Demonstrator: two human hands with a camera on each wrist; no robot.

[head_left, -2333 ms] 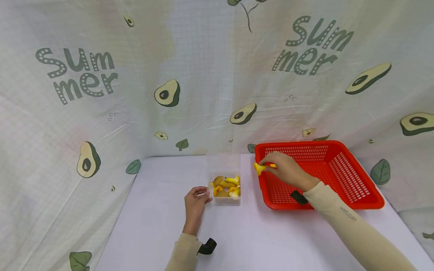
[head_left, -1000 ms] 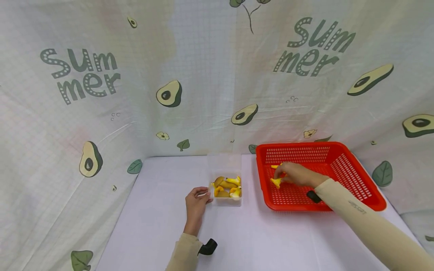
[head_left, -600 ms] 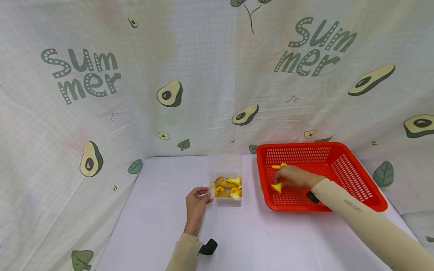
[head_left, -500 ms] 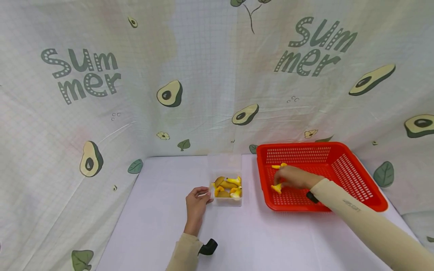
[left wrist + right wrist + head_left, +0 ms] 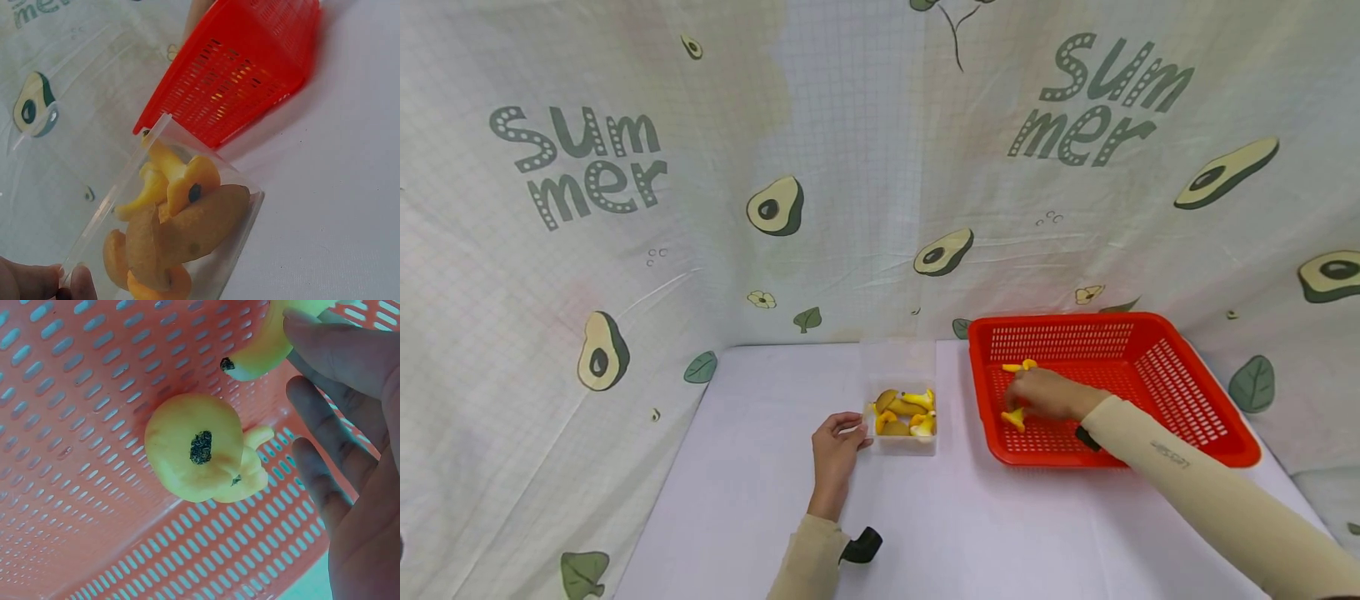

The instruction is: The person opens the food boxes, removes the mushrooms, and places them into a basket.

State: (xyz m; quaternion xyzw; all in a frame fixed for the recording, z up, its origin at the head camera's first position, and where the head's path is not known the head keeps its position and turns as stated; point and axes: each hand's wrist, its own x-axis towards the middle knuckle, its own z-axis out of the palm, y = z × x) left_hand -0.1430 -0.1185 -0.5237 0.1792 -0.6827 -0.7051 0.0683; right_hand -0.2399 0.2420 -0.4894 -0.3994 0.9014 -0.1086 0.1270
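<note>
At the middle of the table my left hand pinches the left rim of a small clear plastic box, thumb and finger on its wall in the left wrist view. Yellow and brown mushrooms fill the box. My right hand is low inside the red plastic basket. It pinches a yellow trumpet-shaped mushroom by the stem between thumb and forefinger, while the other fingers are loosely extended. Beyond that hand more yellow mushrooms lie in the basket, bearing dark patches.
The basket stands at the right of the white table, against the patterned cloth hung behind. A clear lid stands up behind the box.
My right hand has carried the yellow mushroom from over the basket's left rim down into the basket, lately shifting only slightly. My left hand keeps its grip on the box.
</note>
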